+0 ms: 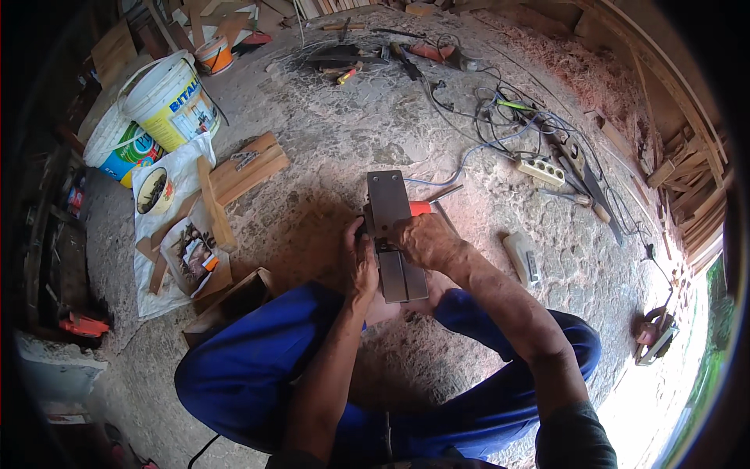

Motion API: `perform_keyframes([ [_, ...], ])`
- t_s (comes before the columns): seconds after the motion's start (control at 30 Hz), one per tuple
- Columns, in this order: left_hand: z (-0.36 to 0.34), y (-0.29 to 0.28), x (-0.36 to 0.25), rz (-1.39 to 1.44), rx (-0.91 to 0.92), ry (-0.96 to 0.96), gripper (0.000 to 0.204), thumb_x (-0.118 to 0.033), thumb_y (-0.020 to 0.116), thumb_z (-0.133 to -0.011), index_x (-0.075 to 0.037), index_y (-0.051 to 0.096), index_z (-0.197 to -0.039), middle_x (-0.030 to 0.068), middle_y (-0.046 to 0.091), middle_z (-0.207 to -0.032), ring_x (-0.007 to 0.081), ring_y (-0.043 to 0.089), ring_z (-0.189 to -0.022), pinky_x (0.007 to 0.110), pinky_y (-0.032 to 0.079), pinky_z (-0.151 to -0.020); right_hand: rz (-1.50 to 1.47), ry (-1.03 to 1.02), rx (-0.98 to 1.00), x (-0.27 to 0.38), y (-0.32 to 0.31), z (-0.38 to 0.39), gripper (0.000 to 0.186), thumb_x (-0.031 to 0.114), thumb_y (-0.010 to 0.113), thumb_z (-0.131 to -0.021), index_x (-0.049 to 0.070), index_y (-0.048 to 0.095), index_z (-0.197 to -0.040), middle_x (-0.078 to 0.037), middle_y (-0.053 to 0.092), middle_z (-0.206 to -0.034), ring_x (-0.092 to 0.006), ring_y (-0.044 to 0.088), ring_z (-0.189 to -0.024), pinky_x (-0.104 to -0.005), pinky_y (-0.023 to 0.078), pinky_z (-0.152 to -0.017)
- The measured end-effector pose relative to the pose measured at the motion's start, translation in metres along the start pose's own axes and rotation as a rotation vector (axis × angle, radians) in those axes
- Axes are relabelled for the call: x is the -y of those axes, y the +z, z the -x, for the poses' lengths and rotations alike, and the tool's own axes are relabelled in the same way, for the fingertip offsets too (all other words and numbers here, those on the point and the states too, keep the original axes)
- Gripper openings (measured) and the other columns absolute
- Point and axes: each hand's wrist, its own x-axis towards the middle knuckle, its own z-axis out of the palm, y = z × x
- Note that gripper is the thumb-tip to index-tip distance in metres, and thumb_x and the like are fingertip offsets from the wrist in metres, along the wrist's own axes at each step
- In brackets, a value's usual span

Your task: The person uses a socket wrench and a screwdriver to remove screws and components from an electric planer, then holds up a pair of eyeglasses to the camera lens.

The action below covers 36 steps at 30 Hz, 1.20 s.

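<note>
Planer (388, 205) — buckets (162, 109) left, power strip (541, 170) right

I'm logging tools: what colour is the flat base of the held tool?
The flat base is grey, clearest in the head view.

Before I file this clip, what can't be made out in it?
All in the head view:
Planer: its body is mostly hidden under its upturned metal plate.
Right hand: its fingertips, and what they touch, are hidden by the hand itself.
Feet: partly covered by the planer.
Bowl: the dark bits inside are too small to identify.
Ground at lower right: washed out by glare.
</note>
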Motion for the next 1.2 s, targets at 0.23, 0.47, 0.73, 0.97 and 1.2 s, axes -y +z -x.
perform_keyframes([
  [0.23, 0.001, 0.003, 0.005, -0.002, -0.036, 0.026, 0.037, -0.024, 0.045, -0.104, -0.002, 0.05, -0.133, 0.0156, 0.055, -0.129, 0.0275, 0.052, -0.121, 0.039, 0.039, -0.105, 0.081, 0.023, 0.037, -0.001, 0.006, -0.002, 0.013, 0.021, 0.064, -0.081, 0.013, 0.07, -0.089, -0.005, 0.069, -0.088, -0.022, 0.07, -0.076, -0.0368, 0.055, -0.063],
  [0.47, -0.003, -0.003, 0.017, 0.04, 0.006, -0.033, 0.04, -0.028, 0.046, -0.105, -0.002, 0.049, -0.135, 0.0152, 0.055, -0.129, 0.0278, 0.055, -0.117, 0.04, 0.041, -0.103, 0.02, 0.052, -0.027, -0.002, 0.014, -0.003, 0.016, 0.025, 0.066, -0.084, 0.017, 0.069, -0.098, -0.009, 0.07, -0.088, -0.0251, 0.07, -0.077, -0.0396, 0.055, -0.066],
  [0.73, 0.001, -0.005, 0.015, -0.025, 0.008, 0.009, 0.04, -0.028, 0.044, -0.105, -0.003, 0.048, -0.136, 0.0161, 0.052, -0.132, 0.0271, 0.051, -0.122, 0.039, 0.04, -0.105, -0.038, 0.034, -0.092, 0.012, 0.01, -0.012, 0.025, 0.034, 0.07, -0.072, 0.013, 0.066, -0.086, -0.005, 0.069, -0.077, -0.0251, 0.069, -0.078, -0.0415, 0.054, -0.064],
  [0.97, 0.002, -0.002, 0.005, -0.073, 0.016, -0.026, 0.043, -0.032, 0.044, -0.105, -0.002, 0.048, -0.136, 0.0162, 0.051, -0.134, 0.0278, 0.05, -0.125, 0.039, 0.039, -0.106, -0.184, 0.197, 0.025, -0.013, 0.015, 0.006, 0.023, 0.034, 0.061, -0.093, 0.014, 0.071, -0.102, -0.013, 0.069, -0.098, -0.0314, 0.068, -0.086, -0.0422, 0.054, -0.076],
  [1.2, 0.0, -0.004, 0.004, -0.082, 0.003, -0.04, 0.047, -0.038, 0.044, -0.105, -0.002, 0.049, -0.136, 0.0152, 0.053, -0.133, 0.0263, 0.052, -0.121, 0.038, 0.039, -0.105, -0.053, 0.201, 0.043, -0.008, 0.013, 0.009, 0.024, 0.033, 0.062, -0.088, 0.01, 0.067, -0.089, -0.008, 0.067, -0.089, -0.0285, 0.065, -0.081, -0.0427, 0.052, -0.071],
])
